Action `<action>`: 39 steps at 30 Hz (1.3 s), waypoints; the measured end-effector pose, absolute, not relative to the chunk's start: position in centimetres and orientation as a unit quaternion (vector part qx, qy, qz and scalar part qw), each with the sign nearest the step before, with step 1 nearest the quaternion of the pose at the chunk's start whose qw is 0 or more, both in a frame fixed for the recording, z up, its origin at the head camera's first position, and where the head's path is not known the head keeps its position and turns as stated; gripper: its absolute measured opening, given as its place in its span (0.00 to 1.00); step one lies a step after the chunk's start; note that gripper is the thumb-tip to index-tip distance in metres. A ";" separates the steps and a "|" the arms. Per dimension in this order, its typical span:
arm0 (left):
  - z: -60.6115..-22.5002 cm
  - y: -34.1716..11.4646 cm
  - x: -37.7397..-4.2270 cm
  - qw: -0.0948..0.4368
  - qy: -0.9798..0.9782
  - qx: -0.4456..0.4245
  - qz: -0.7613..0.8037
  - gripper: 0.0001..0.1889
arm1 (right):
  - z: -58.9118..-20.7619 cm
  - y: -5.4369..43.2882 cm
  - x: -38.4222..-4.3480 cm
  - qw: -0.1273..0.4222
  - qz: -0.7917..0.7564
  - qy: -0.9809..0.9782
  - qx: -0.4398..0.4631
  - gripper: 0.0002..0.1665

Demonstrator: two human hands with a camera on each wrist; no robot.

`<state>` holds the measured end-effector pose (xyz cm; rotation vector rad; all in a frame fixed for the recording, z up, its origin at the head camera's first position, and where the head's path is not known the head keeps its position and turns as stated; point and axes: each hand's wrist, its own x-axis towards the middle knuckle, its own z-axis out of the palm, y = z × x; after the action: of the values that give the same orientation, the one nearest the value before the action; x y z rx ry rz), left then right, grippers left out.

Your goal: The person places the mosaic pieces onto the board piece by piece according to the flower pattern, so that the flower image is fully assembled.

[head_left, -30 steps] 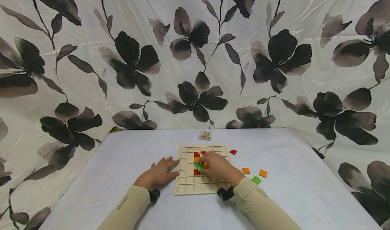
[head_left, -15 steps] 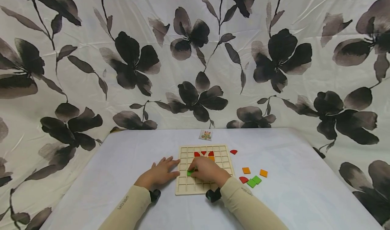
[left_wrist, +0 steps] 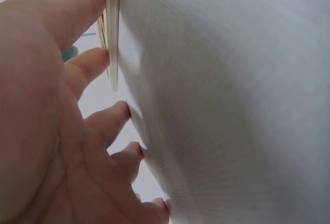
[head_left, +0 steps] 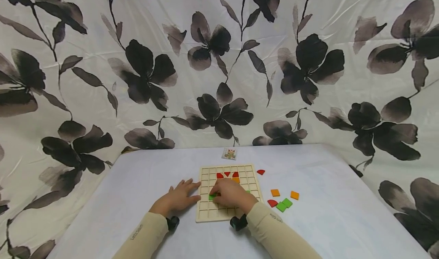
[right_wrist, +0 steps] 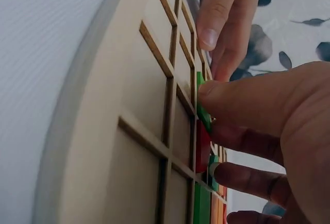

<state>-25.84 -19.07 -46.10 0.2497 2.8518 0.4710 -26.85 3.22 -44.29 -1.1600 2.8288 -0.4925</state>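
Green tile [head_left: 212, 197], long axis unclear, lies at nine o'clock from the right hand [head_left: 230, 192], pinched in its fingertips over the wooden board [head_left: 203, 215]; the farther left hand [head_left: 177, 198], fingers spread, touches the board's nine-o'clock edge.

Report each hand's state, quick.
Left hand: open, thumb and a fingertip touching the wooden board.
Right hand: closed, pinching a green piece at the board.

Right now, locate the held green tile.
The head view shows the green tile pinched by the right hand at the left side of the grid board; in the right wrist view, a red tile neighbours it.
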 end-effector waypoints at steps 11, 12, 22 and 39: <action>-46.1 -19.0 -26.0 0.112 0.978 0.082 0.155 0.33 | -42.6 7.7 -26.6 0.012 -0.185 0.922 -0.340 0.13; -46.1 -19.0 -26.0 0.111 0.978 0.081 0.154 0.33 | -42.4 8.3 -26.7 0.010 -0.183 0.923 -0.337 0.13; -45.9 -19.0 -25.7 0.115 0.979 0.074 0.151 0.34 | -41.5 15.4 -26.6 0.029 -0.187 0.937 -0.293 0.12; -45.9 -18.8 -25.6 0.118 0.978 0.077 0.152 0.33 | -43.5 23.3 -25.4 0.119 -0.178 0.955 -0.203 0.18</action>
<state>-25.60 -18.81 -45.88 0.2250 2.8623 0.4455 -25.44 23.26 -43.49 -0.5929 2.7930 -0.5218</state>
